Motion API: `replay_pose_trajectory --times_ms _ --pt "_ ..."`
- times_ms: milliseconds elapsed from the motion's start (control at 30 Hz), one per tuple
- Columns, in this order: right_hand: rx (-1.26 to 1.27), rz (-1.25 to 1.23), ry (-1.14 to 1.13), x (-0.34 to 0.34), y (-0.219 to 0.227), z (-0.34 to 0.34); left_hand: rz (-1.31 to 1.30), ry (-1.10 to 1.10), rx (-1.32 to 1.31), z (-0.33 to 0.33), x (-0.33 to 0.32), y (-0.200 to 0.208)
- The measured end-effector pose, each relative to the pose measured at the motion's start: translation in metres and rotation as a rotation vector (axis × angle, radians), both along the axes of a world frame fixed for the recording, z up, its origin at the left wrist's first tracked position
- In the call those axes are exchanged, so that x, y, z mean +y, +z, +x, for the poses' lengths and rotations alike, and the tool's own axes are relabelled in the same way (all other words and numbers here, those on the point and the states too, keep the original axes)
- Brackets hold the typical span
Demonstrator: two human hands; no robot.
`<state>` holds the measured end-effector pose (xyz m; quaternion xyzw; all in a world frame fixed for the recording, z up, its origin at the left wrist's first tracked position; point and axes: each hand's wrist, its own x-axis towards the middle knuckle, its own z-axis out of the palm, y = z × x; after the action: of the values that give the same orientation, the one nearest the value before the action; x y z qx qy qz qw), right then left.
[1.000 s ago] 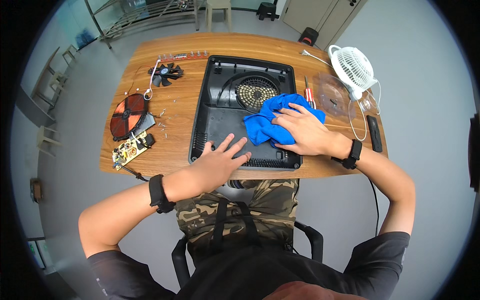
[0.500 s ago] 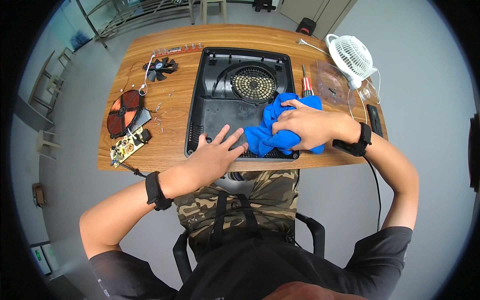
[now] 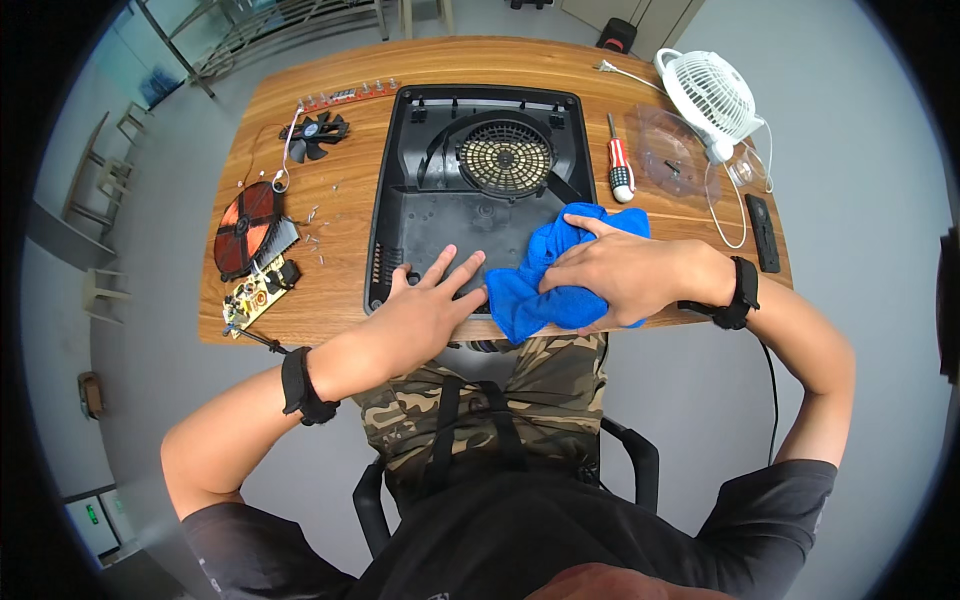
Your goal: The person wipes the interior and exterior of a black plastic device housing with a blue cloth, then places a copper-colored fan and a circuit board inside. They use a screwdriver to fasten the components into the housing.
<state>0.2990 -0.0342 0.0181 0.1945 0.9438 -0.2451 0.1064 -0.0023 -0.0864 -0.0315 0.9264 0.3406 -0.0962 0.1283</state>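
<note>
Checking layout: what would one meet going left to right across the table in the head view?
Round copper-and-black coil, small black-bladed fan, black rectangular plastic housing, red-handled metal screwdriver, white plastic fan.

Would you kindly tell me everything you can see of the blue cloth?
The blue cloth looks like soft, plain fabric, bunched and creased. It lies over the near right corner of the black, plastic-looking housing, one cloth corner reaching past the near edge. The right hand rests on top, hiding part of it. The left hand is close to its left side; contact is unclear.
</note>
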Motion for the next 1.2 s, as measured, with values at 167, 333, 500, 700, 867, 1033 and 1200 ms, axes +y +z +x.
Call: replay_pose_trajectory --times_ms 167,333,500,700,867,1033,1200 --pt "-0.196 -0.006 -0.036 0.005 0.014 -0.019 0.001 0.013 -0.020 -0.001 -0.001 -0.002" --pt "-0.152 0.116 -0.095 -0.010 0.013 -0.014 0.003 0.022 -0.044 -0.002 -0.002 -0.003" --pt "0.008 0.195 -0.073 -0.017 -0.004 -0.002 -0.009 0.027 -0.036 -0.001 -0.002 -0.004" --pt "0.005 0.195 -0.057 -0.011 -0.010 -0.005 0.008 0.033 -0.035 -0.001 -0.001 -0.002" --pt "0.122 0.212 -0.105 -0.018 -0.013 0.006 -0.020 0.046 -0.005 0.004 -0.001 0.003" --pt "-0.056 -0.030 -0.178 -0.007 0.021 0.006 -0.016 0.057 -0.010 0.006 -0.002 0.005" --pt "0.180 0.000 -0.366 -0.019 0.004 -0.009 -0.008 0.031 -0.015 0.003 0.001 0.000"
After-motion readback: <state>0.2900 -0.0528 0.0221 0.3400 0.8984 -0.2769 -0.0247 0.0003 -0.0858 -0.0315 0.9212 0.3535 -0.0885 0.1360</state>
